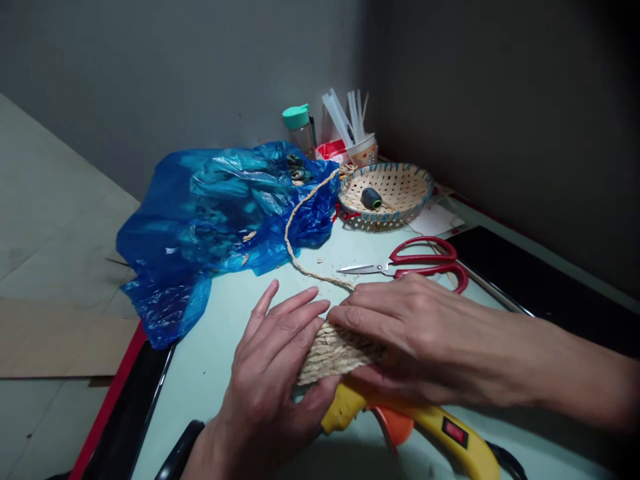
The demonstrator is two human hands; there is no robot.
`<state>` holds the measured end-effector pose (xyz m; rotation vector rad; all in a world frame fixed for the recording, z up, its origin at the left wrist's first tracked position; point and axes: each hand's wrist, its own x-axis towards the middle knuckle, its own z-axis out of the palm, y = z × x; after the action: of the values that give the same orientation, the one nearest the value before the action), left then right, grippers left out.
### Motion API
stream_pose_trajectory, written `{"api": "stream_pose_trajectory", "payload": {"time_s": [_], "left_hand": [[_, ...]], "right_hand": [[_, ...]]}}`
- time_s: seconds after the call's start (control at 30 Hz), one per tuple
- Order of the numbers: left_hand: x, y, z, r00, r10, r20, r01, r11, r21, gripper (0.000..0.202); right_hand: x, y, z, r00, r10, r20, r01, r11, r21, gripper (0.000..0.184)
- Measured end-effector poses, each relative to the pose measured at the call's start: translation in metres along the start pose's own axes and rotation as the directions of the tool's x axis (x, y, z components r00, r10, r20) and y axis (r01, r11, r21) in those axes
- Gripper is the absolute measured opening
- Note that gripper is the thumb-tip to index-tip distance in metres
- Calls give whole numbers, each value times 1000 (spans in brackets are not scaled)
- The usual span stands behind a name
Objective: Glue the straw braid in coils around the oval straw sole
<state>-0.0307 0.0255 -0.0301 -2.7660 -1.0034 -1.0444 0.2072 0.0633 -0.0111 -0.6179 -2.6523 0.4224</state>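
Observation:
A woven straw-coloured piece of braided fibre cord [325,353] is gripped between my two hands. On its left side my left hand [275,360] has its fingers along the far face and its thumb underneath. My right hand [420,320] grips the right side, its knuckles up, hiding much of the piece. From near my right fingertips a loose length of cord [290,233] curves back over the table toward the blue bag. Below the hands lies a yellow glue gun [435,423] with an orange trigger [397,425], its front partly covered by them.
Red-handled scissors [384,267] lie just beyond my right hand. A blue plastic bag [225,207] spreads at the back left. A woven basket [413,190] holds a dark thread spool [371,198]. Behind stand a cup [366,153] of translucent sticks and a green-lidded jar [297,118].

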Motion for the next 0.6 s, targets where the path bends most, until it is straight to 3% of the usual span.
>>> {"api": "stream_pose_trajectory", "payload": {"time_s": [0.6], "left_hand": [[1, 3, -1, 1000, -4, -15, 4, 1000, 1, 37]], "right_hand": [[-3, 1, 2, 1000, -10, -26, 11, 999, 53, 26]]}}
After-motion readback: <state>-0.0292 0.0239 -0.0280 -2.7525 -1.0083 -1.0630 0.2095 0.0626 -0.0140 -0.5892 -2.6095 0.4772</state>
